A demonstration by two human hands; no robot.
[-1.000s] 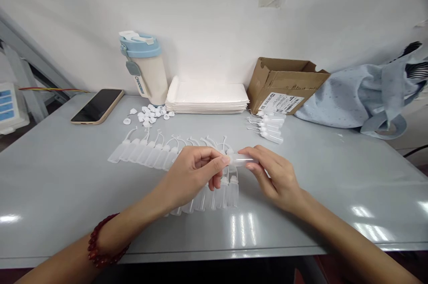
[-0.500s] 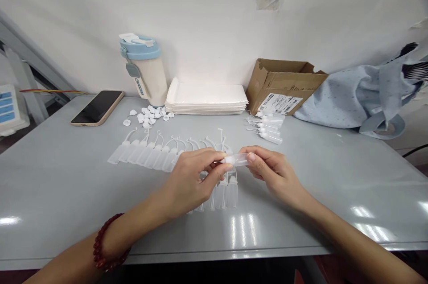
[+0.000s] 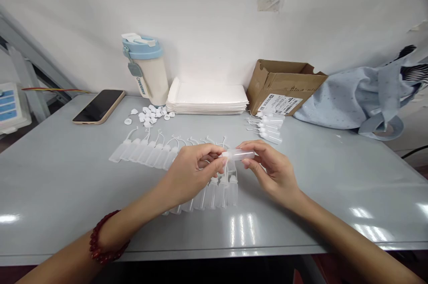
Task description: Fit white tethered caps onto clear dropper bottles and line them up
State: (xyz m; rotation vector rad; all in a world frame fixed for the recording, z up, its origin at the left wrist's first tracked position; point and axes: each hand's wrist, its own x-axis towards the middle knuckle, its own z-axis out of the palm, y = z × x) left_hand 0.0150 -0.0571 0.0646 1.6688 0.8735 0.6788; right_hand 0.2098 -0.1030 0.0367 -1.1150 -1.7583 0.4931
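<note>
My left hand pinches the cap end of a small translucent squeeze bottle, which lies nearly level above the table. My right hand is at the bottle's base end, its thumb below and forefinger above, spread apart around the body; whether a fingertip touches it is hard to see. Behind my left hand lies a row of similar bottles with thin looped straps at their tops. A nearer row of bottles lies below the hands, partly covered by my left hand.
White caps lie in a loose pile near a cream tumbler and a phone. White padded envelopes are stacked against the wall. Several more bottles lie before a cardboard box, beside a light blue cloth bag.
My right thumb and forefinger have come apart from their grip on the bottle's base and slid toward its middle. The left hand keeps its pinch, shifted slightly left.
</note>
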